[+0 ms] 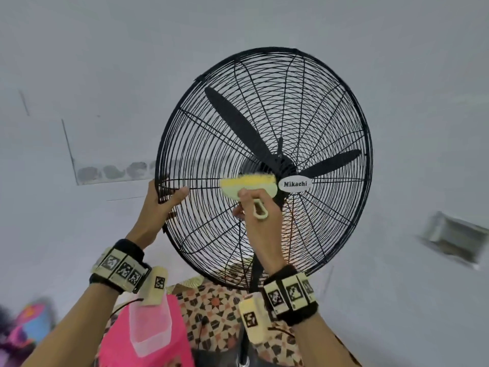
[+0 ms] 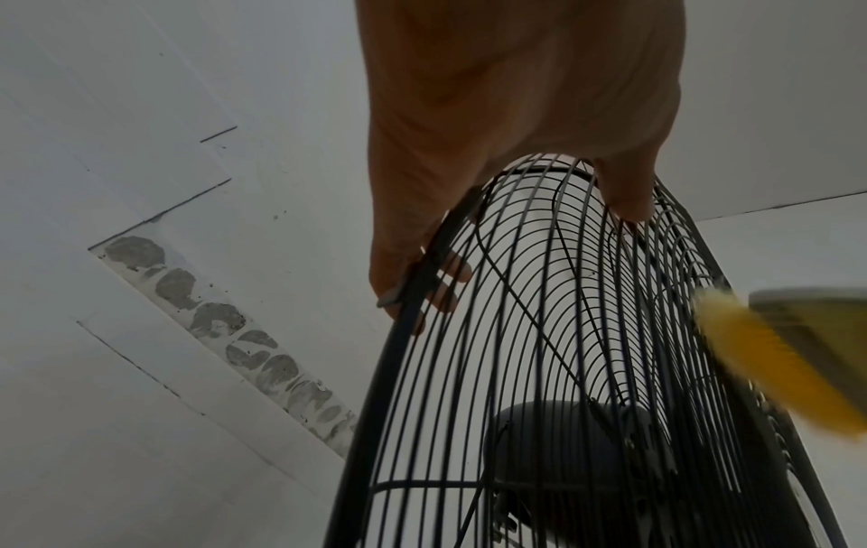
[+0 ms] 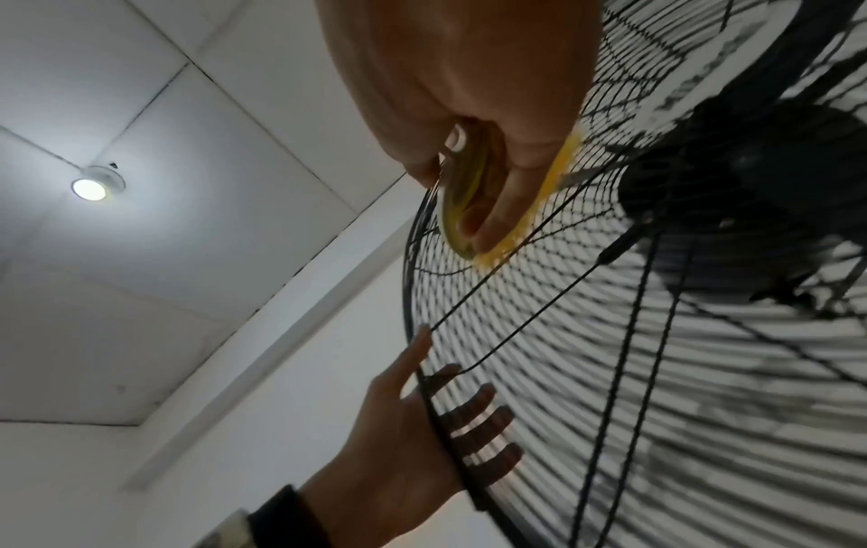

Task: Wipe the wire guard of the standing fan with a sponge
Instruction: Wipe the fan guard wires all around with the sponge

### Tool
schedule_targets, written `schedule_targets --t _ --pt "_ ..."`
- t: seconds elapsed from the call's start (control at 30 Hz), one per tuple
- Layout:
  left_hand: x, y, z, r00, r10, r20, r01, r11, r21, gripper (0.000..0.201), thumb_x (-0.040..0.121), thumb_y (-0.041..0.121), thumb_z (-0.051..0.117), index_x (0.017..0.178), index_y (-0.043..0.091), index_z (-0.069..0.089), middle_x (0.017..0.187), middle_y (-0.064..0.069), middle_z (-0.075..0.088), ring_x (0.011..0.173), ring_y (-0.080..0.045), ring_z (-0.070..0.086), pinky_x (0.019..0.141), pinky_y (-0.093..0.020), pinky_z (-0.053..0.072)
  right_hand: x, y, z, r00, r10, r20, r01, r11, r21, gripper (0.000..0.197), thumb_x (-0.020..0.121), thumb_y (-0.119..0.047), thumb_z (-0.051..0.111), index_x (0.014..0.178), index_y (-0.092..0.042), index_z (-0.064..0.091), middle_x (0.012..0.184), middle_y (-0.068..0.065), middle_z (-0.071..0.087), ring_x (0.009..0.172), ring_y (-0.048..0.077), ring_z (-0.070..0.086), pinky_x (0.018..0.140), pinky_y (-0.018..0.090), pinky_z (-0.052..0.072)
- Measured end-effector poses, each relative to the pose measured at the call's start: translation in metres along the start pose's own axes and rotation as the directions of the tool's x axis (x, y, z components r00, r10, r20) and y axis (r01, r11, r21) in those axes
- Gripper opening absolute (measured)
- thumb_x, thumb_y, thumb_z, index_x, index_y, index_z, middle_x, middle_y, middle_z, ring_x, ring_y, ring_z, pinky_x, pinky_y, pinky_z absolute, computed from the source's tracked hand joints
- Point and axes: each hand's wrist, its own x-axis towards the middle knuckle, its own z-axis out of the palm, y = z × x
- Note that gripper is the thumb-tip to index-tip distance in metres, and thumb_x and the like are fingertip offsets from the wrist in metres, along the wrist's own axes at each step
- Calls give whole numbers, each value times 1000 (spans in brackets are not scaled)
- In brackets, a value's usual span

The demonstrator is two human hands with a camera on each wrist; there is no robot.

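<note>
**Yellow sponge mid-guard, most of the wire still ahead**

Yellow foam is against the wire guard (image 1: 264, 165) right now: your right hand (image 1: 258, 215) has its fingers curled round the pale handle of the sponge (image 1: 247, 185), pressing it onto the front wires just beside the Mikachi badge (image 1: 295, 184), on the badge's 9 o'clock side. Your left hand (image 1: 161, 205) grips the guard's outer rim at about 9 o'clock, thumb on the front and fingers wrapped through to the back, steadying the fan head.

You look to be in the middle of the wiping itself, working one spoke-line between hub and rim. How much is already clean you cannot read from here; the wires are uniformly black and the views are soft with blur, so no dust line shows. Judged by the sponge's position, the sectors from 12 through 6 o'clock on the right side probably remain, as do the rim and the rear cage. The black blades (image 1: 238, 123) sit still behind the wires.
</note>
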Motion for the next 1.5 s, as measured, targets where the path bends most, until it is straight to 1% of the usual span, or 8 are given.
schedule_targets --t 0.27,0.43,0.63,0.77,0.97,1.13,1.3,1.5 --pt "-1 1 1 1000 -13 17 13 1000 -5 88 69 72 76 141 36 42 131 2 60 123 -25 60 100 -57 53 16 16 -40 954 149 -260 -97 974 204 16 102 -21 64 95 -7 68 105 5 73 87 26 76 78 36 63" --pt "1 0 3 1000 -11 18 11 1000 -18 73 68 72 76 129 47 45 130 3 61 121 -23 61 97 -54 54 0 15 -22 995 14 100 -24 995 99 13 103 -12 61 98 -3 69 104 -1 73 95 26 75 85 43 63" --pt "1 -1 3 1000 -7 18 7 1000 -7 81 68 73 76 135 45 41 132 3 61 124 -25 61 100 -56 53 23 20 -36 958 90 -272 -41 983 181 21 103 -16 61 94 2 62 99 -11 73 97 17 74 86 49 63" --pt "1 -5 0 1000 -3 6 3 1000 2 89 71 74 76 144 39 39 132 6 61 125 -24 60 103 -61 51 6 20 -26 998 47 41 -53 988 146 24 101 -24 62 97 0 64 108 -2 71 105 26 73 85 41 63" --pt "0 -3 1 1000 -1 12 1 1000 2 69 69 74 78 127 54 45 133 8 62 126 -21 61 106 -60 49 24 29 -53 924 173 -342 -60 947 317 15 102 -17 64 90 -8 64 121 14 67 102 28 73 87 41 62" --pt "1 -4 1 1000 7 8 -7 1000 -5 84 71 72 77 141 40 43 128 9 61 127 -25 59 106 -61 50 14 28 -47 997 64 31 -68 985 158 12 102 -8 60 98 3 63 116 6 68 110 34 70 86 38 62" --pt "2 -8 -1 1000 21 2 -21 1000 16 88 74 72 77 145 36 40 135 5 60 127 -25 59 106 -61 50 26 33 -65 973 74 -217 -37 985 167 18 102 -16 62 87 -6 61 107 -10 69 107 18 72 88 45 62" --pt "2 -10 -1 1000 20 11 -20 1000 1 89 72 72 76 145 34 40 131 3 60 125 -26 59 102 -61 52 21 30 -69 998 58 -21 -56 995 83 18 103 -13 60 94 1 63 101 -15 72 104 20 73 91 53 60"
